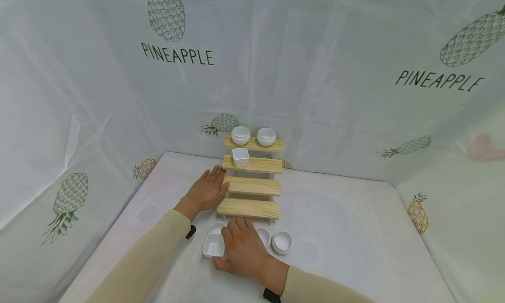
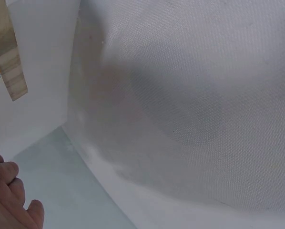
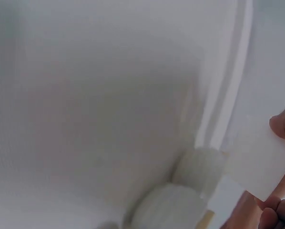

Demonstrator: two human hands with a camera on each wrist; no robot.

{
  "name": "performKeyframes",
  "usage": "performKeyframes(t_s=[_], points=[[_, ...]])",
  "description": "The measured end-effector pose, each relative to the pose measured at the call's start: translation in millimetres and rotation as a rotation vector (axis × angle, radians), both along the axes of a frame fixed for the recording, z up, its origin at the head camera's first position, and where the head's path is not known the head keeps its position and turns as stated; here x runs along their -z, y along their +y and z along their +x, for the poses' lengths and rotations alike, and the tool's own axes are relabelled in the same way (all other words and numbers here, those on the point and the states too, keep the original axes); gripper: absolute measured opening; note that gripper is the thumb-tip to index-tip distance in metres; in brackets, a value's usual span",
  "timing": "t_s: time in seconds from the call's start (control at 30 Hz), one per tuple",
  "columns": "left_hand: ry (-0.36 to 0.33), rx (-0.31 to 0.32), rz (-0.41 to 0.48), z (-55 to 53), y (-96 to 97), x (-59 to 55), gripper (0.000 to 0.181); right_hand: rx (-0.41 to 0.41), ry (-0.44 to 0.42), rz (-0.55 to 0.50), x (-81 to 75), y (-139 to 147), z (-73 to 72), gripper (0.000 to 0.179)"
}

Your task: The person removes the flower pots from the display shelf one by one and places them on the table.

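A small wooden step shelf (image 1: 252, 186) with several tiers stands in front of me. My left hand (image 1: 206, 190) lies along the shelf's left side, fingers stretched toward the back and thumb near the edge of a middle step. Lower down, my right hand (image 1: 246, 250) pinches a square white bowl (image 3: 259, 157) between thumb and fingers, in front of the bottom step. Just left of that hand, white square dishware (image 1: 214, 245) shows in the head view. On the upper steps sit a square white bowl (image 1: 240, 157) and round white bowls (image 1: 241, 135), (image 1: 266, 137).
Right of my right hand stand round white bowls (image 1: 282, 242), (image 1: 263, 236), one partly behind the hand. A pale cloth covers the table (image 1: 335, 233). Around it hang white sheets (image 1: 284, 66) printed with pineapples, close behind the shelf.
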State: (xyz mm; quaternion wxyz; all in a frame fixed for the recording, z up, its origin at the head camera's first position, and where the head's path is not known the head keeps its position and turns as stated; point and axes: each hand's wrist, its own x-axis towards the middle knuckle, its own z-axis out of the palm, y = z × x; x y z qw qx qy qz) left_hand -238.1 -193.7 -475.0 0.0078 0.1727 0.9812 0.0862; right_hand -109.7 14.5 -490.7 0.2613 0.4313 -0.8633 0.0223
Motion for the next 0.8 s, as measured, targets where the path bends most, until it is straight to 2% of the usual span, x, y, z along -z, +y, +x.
performKeyframes(t_s=[0.2,0.43,0.8], points=[[0.004,0.007,0.016,-0.7,-0.9,1.3,0.072,-0.010,0.055,0.048,16.3,-8,8.4,0.056],[0.017,0.008,0.027,-1.4,-0.7,3.8,0.072,0.008,0.101,0.091,26.3,-14,11.6,0.061],[0.014,0.007,0.028,-0.9,0.4,2.2,0.071,0.042,0.062,0.114,33.8,-16,11.3,0.065]])
